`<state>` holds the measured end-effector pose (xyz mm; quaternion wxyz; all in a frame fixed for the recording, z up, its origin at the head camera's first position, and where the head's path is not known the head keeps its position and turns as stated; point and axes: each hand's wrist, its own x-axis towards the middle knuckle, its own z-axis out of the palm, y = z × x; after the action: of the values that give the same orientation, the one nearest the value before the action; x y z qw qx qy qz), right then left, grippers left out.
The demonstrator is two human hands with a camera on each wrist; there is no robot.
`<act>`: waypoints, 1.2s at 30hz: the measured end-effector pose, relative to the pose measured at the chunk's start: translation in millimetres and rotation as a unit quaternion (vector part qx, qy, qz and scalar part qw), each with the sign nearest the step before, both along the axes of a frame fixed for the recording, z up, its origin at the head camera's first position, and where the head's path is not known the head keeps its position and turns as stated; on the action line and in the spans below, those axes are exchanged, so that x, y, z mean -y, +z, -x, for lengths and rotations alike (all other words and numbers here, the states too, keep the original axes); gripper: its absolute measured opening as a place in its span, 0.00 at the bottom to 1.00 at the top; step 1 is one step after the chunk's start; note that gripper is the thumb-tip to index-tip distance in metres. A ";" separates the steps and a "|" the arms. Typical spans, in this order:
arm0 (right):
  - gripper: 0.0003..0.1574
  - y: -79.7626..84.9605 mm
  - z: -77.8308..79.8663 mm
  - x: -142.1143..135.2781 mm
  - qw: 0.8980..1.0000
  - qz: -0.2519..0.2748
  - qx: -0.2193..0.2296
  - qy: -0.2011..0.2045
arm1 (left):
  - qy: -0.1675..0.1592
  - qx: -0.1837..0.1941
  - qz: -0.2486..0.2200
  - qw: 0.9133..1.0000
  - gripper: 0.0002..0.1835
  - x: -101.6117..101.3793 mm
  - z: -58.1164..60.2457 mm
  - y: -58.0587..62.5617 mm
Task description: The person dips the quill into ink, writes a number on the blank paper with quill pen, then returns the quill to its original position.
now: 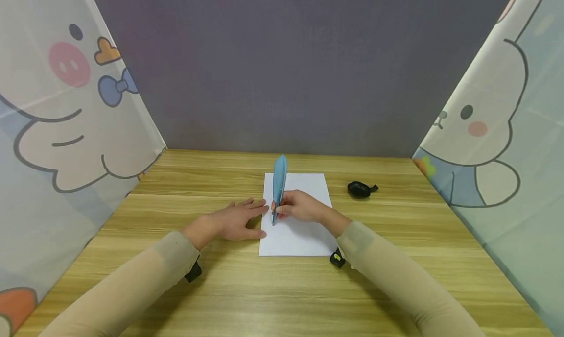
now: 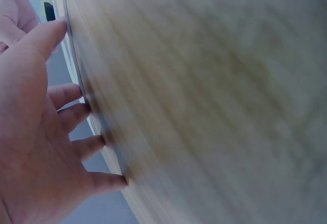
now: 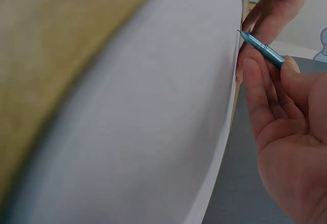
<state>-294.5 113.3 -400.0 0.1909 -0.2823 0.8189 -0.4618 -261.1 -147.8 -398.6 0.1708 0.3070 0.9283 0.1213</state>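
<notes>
In the head view, my right hand pinches a blue feather pen low on its barrel, the plume standing up above the fingers. Its nib points down at a white sheet of paper, left of the sheet's middle. The right wrist view shows the metallic blue barrel of the pen between thumb and fingers, the tip right at the paper. My left hand lies palm down with fingers spread, fingertips at the paper's left edge. Up close in the left wrist view, the left fingers are straight against the tabletop.
A black oval object with a short tail lies on the wooden table, right of the paper. A dark grey panel stands behind the table, with cartoon-printed curtains at both sides. Small black devices sit under both wrists.
</notes>
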 end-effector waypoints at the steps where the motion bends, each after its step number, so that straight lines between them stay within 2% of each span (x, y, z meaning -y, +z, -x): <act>1: 0.10 0.2 -0.6 -0.3 1.000 0.000 0.001 0.000 | 0.001 0.000 0.002 1.000 0.47 0.5 0.2 -0.5; 36: 0.09 0.8 -26.5 -23.7 1.000 -0.012 0.009 0.027 | 0.000 -0.003 0.002 1.000 0.48 2.3 0.1 -1.0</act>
<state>-268.0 137.0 -399.2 0.2140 -0.2975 0.8147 -0.4494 -261.3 -150.1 -399.6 0.1682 0.3068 0.9292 0.1189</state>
